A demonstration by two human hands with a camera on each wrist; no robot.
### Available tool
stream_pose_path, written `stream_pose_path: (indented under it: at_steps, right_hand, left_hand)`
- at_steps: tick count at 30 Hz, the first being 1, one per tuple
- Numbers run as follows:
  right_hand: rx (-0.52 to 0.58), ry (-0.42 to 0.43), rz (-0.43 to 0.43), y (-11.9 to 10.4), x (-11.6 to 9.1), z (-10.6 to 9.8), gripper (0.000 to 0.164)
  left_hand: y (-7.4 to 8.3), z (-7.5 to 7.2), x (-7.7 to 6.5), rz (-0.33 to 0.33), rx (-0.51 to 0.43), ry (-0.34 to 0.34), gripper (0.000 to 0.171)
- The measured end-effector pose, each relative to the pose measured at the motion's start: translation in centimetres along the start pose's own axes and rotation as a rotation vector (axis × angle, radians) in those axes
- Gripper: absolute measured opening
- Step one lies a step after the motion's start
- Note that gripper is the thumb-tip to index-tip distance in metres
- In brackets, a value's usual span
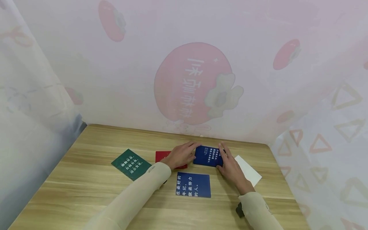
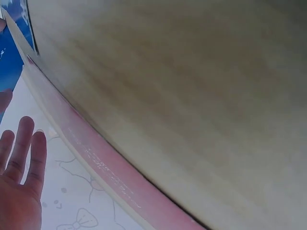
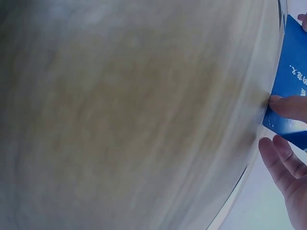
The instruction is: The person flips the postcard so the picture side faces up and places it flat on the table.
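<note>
A dark blue card [image 1: 207,156] with white writing lies flat between both hands near the table's far side. At its left edge my left hand [image 1: 181,155] holds it, index finger by the upper corner and thumb lower down. On the right side, my right hand [image 1: 232,169] holds it with fingers at the upper corner and thumb [image 3: 289,106] by the lower one. The other fingers of both hands stretch away from the card. Beneath the left hand lies a red card [image 1: 163,155], partly hidden. Nearer me is a lighter blue card [image 1: 198,185].
A green card [image 1: 132,164] lies askew to the left. Partly covered by the right hand, a white card [image 1: 249,171] lies at the right. The wooden table [image 1: 86,191] meets a printed pink and white curtain [image 1: 129,95] at its far edge.
</note>
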State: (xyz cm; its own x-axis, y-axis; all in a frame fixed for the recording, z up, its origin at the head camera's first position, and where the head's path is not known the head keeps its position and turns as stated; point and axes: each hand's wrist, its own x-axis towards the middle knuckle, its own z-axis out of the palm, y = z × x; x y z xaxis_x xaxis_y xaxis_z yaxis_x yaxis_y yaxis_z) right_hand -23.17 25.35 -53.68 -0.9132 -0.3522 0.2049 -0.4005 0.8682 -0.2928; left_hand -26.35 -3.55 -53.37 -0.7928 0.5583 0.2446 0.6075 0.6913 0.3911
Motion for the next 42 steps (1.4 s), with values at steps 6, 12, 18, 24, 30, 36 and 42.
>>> stream_pose_path:
  at_steps: [6,12,18,24,30,36,42]
  right_hand:
    - [-0.002,-0.005,-0.003,-0.01,-0.06,-0.17,0.111]
    - [0.014,-0.002,-0.003,0.15,-0.06,0.07,0.104]
    - [0.012,-0.011,0.001,0.12,-0.12,0.15,0.101]
    - [-0.006,-0.02,-0.003,0.11,-0.24,0.07,0.099]
    - [0.0,-0.031,0.003,0.06,-0.28,-0.02,0.098]
    - [0.004,-0.043,0.006,0.06,-0.25,-0.09,0.096]
    - [-0.008,-0.034,0.0,0.01,-0.38,-0.09,0.09]
  left_hand:
    - [-0.04,0.06,0.08,0.018,0.005,0.002,0.07]
    - [0.07,0.0,0.07,0.007,0.023,-0.019,0.071]
    - [0.25,0.04,0.01,0.002,0.037,-0.03,0.072]
    - [0.17,0.27,0.1,0.006,0.043,-0.034,0.074]
    - [0.08,0.31,0.06,-0.003,0.051,-0.057,0.079]
    - [0.05,0.16,-0.06,-0.006,0.015,-0.088,0.082]
    - [-0.11,0.39,0.02,-0.022,0.016,-0.122,0.085]
